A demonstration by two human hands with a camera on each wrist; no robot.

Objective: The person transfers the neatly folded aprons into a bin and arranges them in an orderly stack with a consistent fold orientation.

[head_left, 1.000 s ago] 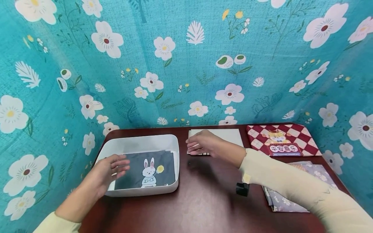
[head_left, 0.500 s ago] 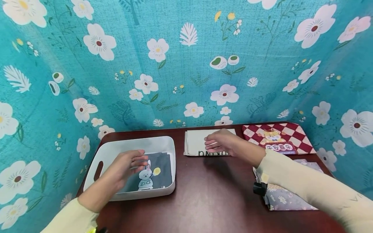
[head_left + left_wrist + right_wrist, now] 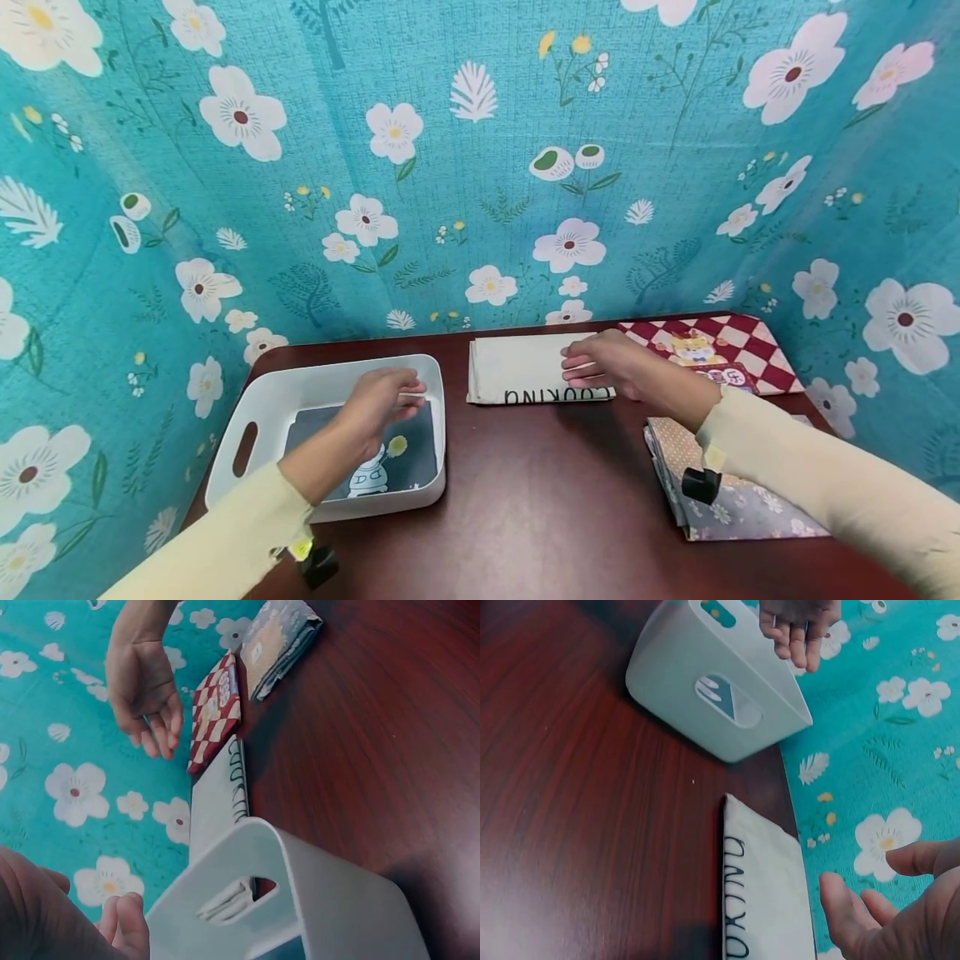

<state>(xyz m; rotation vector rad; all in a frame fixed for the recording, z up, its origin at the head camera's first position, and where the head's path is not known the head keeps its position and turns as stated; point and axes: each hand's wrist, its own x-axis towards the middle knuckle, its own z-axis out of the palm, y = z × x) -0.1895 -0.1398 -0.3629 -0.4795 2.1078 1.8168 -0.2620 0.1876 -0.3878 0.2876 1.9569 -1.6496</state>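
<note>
My left hand (image 3: 381,407) hovers over the white bin (image 3: 425,500), its fingers loosely bent with nothing between them. Inside the bin lies a dark grey folded cloth (image 3: 417,454) printed with a rabbit, partly covered by that hand in the head view. Over the right end of a cream folded cloth (image 3: 517,362) with "COOKING" lettering hangs my right hand (image 3: 611,360), also holding nothing. In the right wrist view, its thumb and fingers (image 3: 844,911) stand apart, above the cream cloth. The left wrist view shows both hands raised, away from the cloths.
A red-and-white checked folded cloth (image 3: 761,346) lies at the back right, partly behind the right arm. Nearer, a floral lilac folded cloth (image 3: 738,508) lies under the right sleeve. A teal flowered curtain (image 3: 450,250) hangs around the dark red table (image 3: 525,483).
My left hand has moved right across the bin. The right hand has shifted right along the cream cloth, uncovering more of its lettering. The head view has turned slightly.
</note>
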